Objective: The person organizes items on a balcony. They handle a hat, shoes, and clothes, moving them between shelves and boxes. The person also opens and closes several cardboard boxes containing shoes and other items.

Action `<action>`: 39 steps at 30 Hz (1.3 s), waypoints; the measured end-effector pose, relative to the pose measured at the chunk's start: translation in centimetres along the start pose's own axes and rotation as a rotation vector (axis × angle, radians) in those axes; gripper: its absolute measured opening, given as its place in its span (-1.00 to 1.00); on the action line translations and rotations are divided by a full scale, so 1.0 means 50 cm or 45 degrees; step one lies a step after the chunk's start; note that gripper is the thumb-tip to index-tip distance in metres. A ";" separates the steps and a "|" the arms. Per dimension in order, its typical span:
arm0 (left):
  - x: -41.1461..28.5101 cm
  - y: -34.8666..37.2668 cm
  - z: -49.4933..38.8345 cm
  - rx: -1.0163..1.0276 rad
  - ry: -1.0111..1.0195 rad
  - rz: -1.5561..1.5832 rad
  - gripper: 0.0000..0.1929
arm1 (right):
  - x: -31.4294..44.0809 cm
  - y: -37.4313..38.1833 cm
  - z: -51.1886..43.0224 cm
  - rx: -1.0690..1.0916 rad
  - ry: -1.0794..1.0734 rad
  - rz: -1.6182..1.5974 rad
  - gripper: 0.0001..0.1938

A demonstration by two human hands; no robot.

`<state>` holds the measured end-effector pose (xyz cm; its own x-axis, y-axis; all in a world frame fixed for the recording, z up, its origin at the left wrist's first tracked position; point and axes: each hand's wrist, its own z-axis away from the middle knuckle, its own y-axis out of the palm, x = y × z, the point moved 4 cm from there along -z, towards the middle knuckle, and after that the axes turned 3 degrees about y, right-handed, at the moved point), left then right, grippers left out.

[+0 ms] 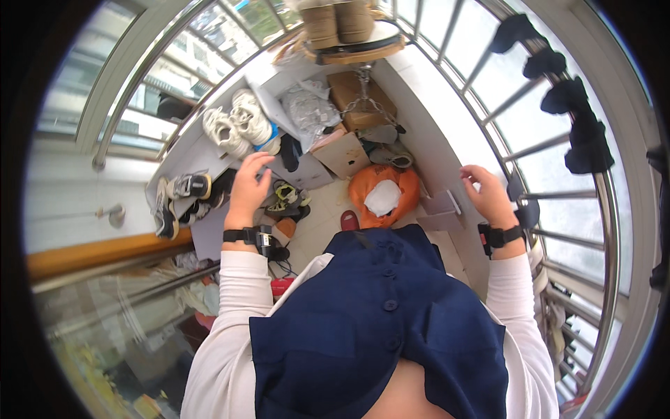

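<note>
My left hand is raised with nothing in it, thumb and fingers apart. Just beyond its fingertips in the picture is a pair of cream lace-up sneakers on a low white surface. Below and to the right of that hand, a black and yellow-green shoe lies on the tiled floor. My right hand hovers at the right, loosely curled and holding nothing, near the white side wall and the metal railing. Between my hands, an orange plastic bag with something white in its opening sits on the floor.
Grey and black sneakers stand at the left. A cardboard box and a clear plastic bag fill the far corner. Brown boots stand on a round stool-like top. Dark cloth items hang over the right railing.
</note>
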<state>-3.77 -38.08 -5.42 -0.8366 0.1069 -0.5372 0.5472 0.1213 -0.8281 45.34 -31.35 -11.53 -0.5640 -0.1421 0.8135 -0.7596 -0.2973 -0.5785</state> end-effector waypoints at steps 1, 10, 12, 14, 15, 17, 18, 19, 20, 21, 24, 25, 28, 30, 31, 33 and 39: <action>0.013 0.009 0.020 0.049 -0.069 -0.010 -0.69 | -0.010 0.032 -0.016 0.095 0.041 0.043 -0.75; 0.010 0.013 0.161 0.042 -0.327 0.075 -0.54 | -0.026 0.167 -0.030 0.408 -0.087 0.035 -0.80; -0.006 -0.002 0.178 0.034 -0.415 0.065 -0.43 | -0.023 0.172 -0.029 0.343 -0.180 0.031 -0.75; -0.019 0.005 0.182 -0.019 -0.492 0.136 -0.30 | -0.035 0.168 -0.031 0.243 -0.182 -0.035 -0.66; -0.023 0.012 0.181 -0.011 -0.510 0.147 -0.27 | -0.046 0.167 -0.035 0.212 -0.151 -0.099 -0.61; -0.032 0.029 0.182 -0.013 -0.534 0.189 -0.20 | -0.068 0.168 -0.033 0.208 -0.165 -0.068 -0.53; -0.035 0.040 0.185 -0.008 -0.547 0.195 -0.19 | -0.076 0.166 -0.030 0.215 -0.148 -0.097 -0.48; -0.039 0.062 0.171 0.061 -0.543 0.205 -0.16 | -0.097 0.166 -0.038 0.247 -0.139 -0.096 -0.47; -0.043 0.072 0.176 0.080 -0.543 0.194 -0.16 | -0.105 0.165 -0.035 0.274 -0.135 -0.108 -0.46; -0.047 0.082 0.178 0.097 -0.532 0.198 -0.15 | -0.120 0.167 -0.034 0.316 -0.084 -0.128 -0.45; -0.051 0.112 0.186 0.142 -0.575 0.229 -0.15 | -0.149 0.167 -0.032 0.314 -0.114 -0.127 -0.47; -0.051 0.122 0.190 0.160 -0.588 0.248 -0.15 | -0.156 0.168 -0.029 0.326 -0.104 -0.120 -0.48; -0.042 0.147 0.186 0.250 -0.617 0.208 -0.17 | -0.171 0.166 -0.028 0.332 -0.085 -0.141 -0.60; -0.034 0.162 0.178 0.307 -0.615 0.197 -0.18 | -0.173 0.164 -0.026 0.346 -0.055 -0.165 -0.65; -0.030 0.169 0.175 0.336 -0.617 0.190 -0.18 | -0.173 0.164 -0.025 0.352 -0.047 -0.168 -0.67; -0.021 0.187 0.155 0.373 -0.593 0.195 -0.21 | -0.171 0.164 -0.026 0.351 -0.021 -0.193 -0.70; 0.020 0.264 0.116 0.495 -0.480 0.181 -0.33 | -0.193 0.181 -0.055 0.266 0.201 -0.446 -0.76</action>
<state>2.48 -42.09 -17.82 -0.7445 -0.2735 -0.6090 0.6663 -0.2487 -0.7030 43.01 -30.07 -24.79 -0.3386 0.1424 0.9301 -0.8411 -0.4888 -0.2314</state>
